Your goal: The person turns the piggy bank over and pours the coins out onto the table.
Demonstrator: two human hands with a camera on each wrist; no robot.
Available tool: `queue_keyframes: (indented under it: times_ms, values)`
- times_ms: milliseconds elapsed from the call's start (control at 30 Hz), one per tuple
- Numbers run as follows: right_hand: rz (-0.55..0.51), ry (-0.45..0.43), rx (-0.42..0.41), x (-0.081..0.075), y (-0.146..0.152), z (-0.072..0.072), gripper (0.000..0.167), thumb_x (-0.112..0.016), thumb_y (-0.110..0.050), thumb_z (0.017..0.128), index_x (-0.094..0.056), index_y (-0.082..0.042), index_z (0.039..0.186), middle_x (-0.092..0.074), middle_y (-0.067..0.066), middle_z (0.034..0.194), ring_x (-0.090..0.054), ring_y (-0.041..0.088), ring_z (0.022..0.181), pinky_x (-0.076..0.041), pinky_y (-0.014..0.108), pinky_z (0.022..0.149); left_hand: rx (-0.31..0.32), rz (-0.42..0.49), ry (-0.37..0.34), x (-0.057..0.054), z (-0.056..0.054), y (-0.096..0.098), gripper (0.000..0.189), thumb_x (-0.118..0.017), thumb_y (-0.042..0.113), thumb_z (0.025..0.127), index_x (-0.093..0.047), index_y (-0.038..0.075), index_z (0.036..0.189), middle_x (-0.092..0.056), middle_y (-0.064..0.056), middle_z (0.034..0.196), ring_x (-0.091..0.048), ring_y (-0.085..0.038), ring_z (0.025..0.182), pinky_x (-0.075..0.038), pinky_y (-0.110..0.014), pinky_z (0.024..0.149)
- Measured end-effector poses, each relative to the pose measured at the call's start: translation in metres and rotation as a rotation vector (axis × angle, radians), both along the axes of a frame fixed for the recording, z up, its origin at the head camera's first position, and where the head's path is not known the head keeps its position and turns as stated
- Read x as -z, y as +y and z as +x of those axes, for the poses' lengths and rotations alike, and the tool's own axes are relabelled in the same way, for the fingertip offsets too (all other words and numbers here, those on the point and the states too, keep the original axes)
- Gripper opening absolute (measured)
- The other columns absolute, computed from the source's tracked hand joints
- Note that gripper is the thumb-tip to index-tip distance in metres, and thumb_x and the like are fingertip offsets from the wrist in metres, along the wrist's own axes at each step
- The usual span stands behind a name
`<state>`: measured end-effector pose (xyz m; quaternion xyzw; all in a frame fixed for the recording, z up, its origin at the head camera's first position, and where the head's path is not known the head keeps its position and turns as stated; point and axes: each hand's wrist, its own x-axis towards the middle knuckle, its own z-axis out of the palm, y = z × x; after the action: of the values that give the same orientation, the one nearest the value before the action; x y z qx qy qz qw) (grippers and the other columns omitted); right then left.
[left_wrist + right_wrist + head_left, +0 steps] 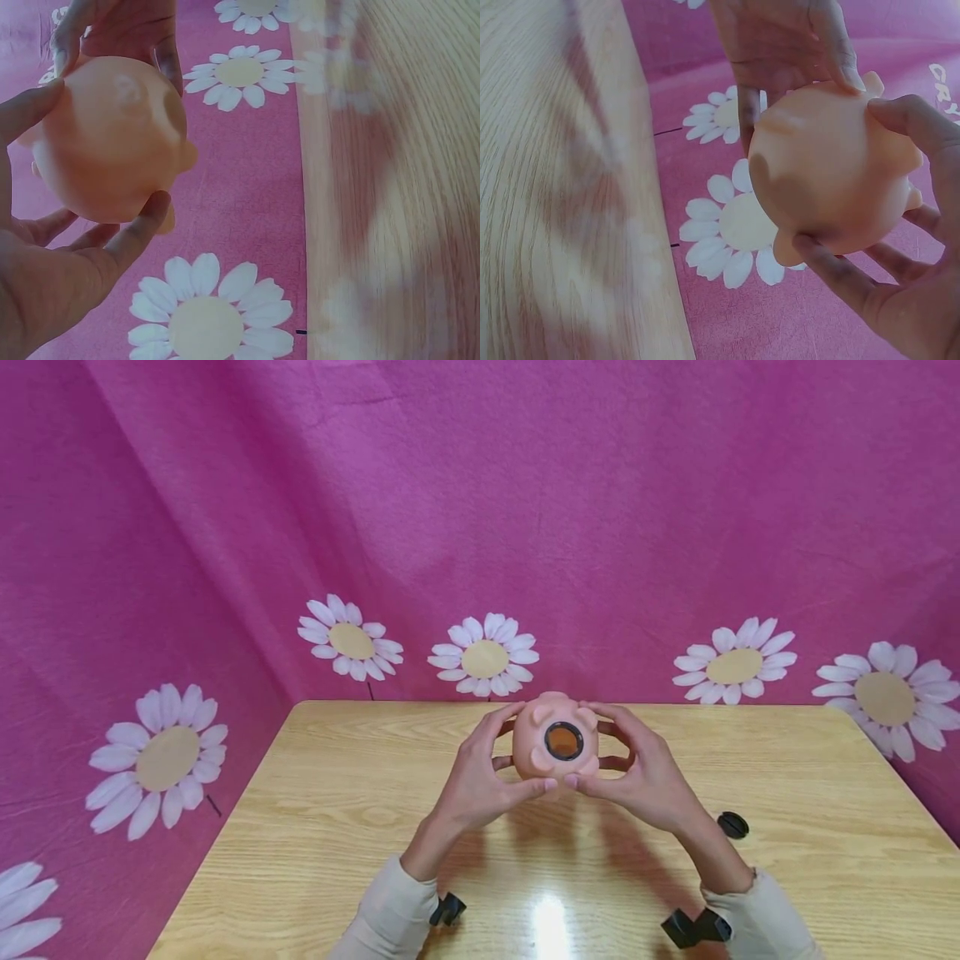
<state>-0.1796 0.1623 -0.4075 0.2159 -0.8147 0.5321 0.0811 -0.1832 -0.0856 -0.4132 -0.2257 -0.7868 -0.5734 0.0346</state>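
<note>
Both hands hold a round pink piggy bank above the table, its underside turned toward the head camera. Several stubby feet surround a black-rimmed round hole, which looks orange inside. On one side my left hand grips it, thumb at the lower edge and fingers spread around the far side. My right hand mirrors that grip on the other side, the two thumbs close together. Smooth rounded body shows in the left wrist view, where the piggy bank sits between both hands. A black round plug lies on the table beyond my right wrist.
The light wood table ends at a pink cloth backdrop printed with white daisies. Black camera mounts stick out from the left cuff and the right cuff. Shadows of the hands fall on the tabletop.
</note>
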Motion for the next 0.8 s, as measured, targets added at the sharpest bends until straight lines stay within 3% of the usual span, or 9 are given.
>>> queue_keyframes:
  times_ms: [300,500,633,800]
  values:
    - [0.005,0.152,0.032,0.0052,-0.0004,-0.0008,0.087,-0.100,-0.007,0.071,-0.061,-0.019,0.147,-0.059,0.002,0.149,-0.056,-0.001,0.132,-0.065,0.024,0.084,-0.002,0.008,0.001,-0.0022,-0.0006,-0.0028,0.093,-0.093,0.020,0.082,-0.045,0.014,0.161,-0.049,-0.004,0.162,-0.049,-0.029,0.150,-0.063,-0.036,0.103]
    - [0.021,0.281,0.049,0.0066,-0.0013,-0.0017,0.089,-0.101,-0.005,0.066,-0.062,-0.012,0.145,-0.057,0.010,0.153,-0.053,-0.001,0.137,-0.064,0.020,0.086,-0.033,0.080,-0.057,-0.0036,-0.0037,-0.0056,0.080,-0.083,0.026,0.093,-0.044,0.013,0.162,-0.045,-0.012,0.165,-0.048,-0.037,0.151,-0.061,-0.045,0.108]
    - [0.028,0.355,0.046,0.0067,-0.0032,-0.0019,0.091,-0.102,-0.006,0.062,-0.063,-0.009,0.144,-0.057,0.012,0.154,-0.054,0.003,0.138,-0.063,0.019,0.089,-0.065,0.056,-0.076,-0.0036,-0.0046,-0.0059,0.073,-0.074,0.040,0.100,-0.045,0.015,0.162,-0.046,-0.012,0.165,-0.053,-0.036,0.147,-0.055,-0.056,0.114]
    - [-0.007,0.474,0.009,0.0078,-0.0055,-0.0032,0.090,-0.100,-0.006,0.061,-0.063,-0.003,0.143,-0.056,0.019,0.153,-0.056,0.007,0.139,-0.061,0.017,0.095,-0.035,0.045,-0.084,-0.0034,-0.0042,-0.0061,0.069,-0.069,0.046,0.102,-0.047,0.018,0.161,-0.053,-0.008,0.159,-0.061,-0.032,0.140,-0.058,-0.050,0.110]
